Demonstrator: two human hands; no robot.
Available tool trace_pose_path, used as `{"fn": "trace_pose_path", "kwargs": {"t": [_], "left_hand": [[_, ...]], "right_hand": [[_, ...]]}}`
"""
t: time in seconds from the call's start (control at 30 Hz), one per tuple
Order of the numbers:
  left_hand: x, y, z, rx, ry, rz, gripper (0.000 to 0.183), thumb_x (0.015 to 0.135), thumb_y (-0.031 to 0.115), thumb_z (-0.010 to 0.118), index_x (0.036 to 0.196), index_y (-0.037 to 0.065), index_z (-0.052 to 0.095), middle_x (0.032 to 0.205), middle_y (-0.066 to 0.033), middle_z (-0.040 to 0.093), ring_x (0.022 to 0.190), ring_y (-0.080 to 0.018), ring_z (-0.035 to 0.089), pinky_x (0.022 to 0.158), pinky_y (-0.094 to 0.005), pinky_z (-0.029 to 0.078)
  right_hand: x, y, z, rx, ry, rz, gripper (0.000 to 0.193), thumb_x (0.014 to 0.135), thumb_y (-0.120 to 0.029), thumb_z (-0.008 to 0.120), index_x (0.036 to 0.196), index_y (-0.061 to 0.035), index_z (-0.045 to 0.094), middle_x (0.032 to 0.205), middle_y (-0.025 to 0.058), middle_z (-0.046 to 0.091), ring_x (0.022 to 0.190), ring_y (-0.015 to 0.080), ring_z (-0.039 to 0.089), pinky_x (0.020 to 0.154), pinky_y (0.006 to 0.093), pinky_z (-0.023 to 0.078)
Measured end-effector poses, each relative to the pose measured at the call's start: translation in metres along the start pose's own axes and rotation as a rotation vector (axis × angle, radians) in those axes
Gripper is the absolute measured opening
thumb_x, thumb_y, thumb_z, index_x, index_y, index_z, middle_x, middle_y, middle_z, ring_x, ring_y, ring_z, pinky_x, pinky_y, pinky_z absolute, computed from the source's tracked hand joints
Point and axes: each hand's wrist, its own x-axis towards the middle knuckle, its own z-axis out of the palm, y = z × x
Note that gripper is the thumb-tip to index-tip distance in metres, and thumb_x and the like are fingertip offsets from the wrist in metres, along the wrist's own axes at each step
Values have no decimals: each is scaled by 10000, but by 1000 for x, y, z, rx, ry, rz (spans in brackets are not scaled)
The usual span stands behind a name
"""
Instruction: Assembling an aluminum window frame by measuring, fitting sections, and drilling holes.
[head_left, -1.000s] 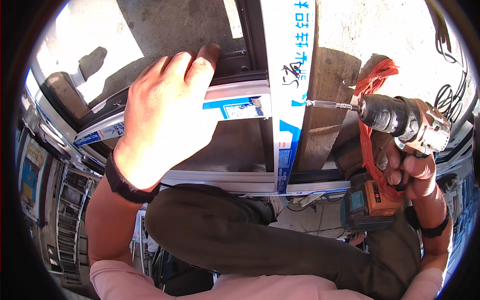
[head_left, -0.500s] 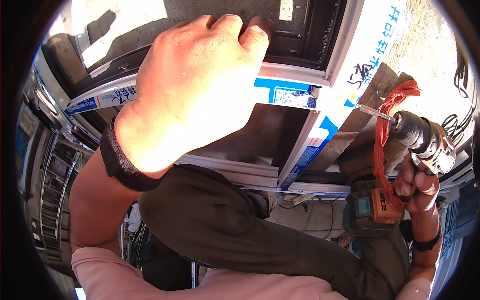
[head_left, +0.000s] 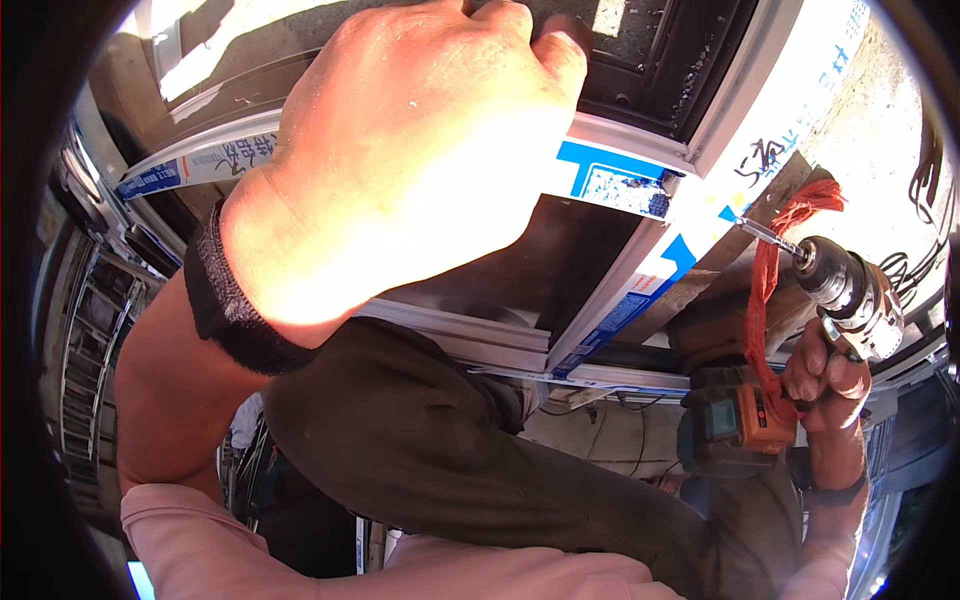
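Closest to me, my left hand [head_left: 420, 170] bends over the crossbar of a white window frame [head_left: 215, 160] partly wrapped in blue and white film. Its fingers curl down out of sight, so whatever they grip is hidden. At the right, my right hand [head_left: 825, 375] is wrapped round the handle of a cordless drill [head_left: 840, 285]. The drill's long bit [head_left: 765, 235] points left toward the frame's right upright [head_left: 715, 205]; I cannot tell whether its tip touches. A frayed red cloth strap [head_left: 765, 300] loops along the drill, above its battery [head_left: 735, 420].
Dark glass [head_left: 560, 265] fills the pane below the crossbar. My bent leg [head_left: 480, 440] lies under the frame. Thin black cables [head_left: 900, 260] coil on the ground at far right, and metal profiles [head_left: 95, 350] are stacked at the left edge.
The view has shifted, so the frame and my left hand appear further right. The drill stays beside the upright, my right hand still round its handle.
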Motion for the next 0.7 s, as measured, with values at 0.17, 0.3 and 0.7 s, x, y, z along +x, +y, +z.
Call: {"fn": "trace_pose_path", "kwargs": {"t": [0.17, 0.3, 0.7], "left_hand": [[-3, -2, 4, 8, 12, 5, 503, 657, 73, 677, 1155, 28, 619, 799, -71, 560, 753, -248, 613, 630, -353, 521], [0, 0, 4, -5, 22, 18, 526, 643, 69, 683, 1163, 29, 614, 818, -71, 564, 757, -254, 611, 639, -356, 524], [8, 2, -7, -57, -73, -1, 668, 580, 75, 682, 1242, 47, 601, 853, -94, 562, 773, -279, 611, 689, -371, 534]], "right_hand": [[-1, 1, 9, 20, 45, -31, 430, 731, -309, 791, 925, -17, 541, 718, 10, 522, 491, 102, 507, 415, 253, 429], [-2, 9, 2, 30, 116, -77, 455, 731, -280, 780, 1005, 1, 550, 755, 25, 544, 515, 108, 531, 417, 253, 436], [-8, 4, -1, 192, 53, 27, 493, 695, -177, 813, 1111, -46, 582, 774, 80, 590, 549, 176, 575, 484, 297, 473]]}}
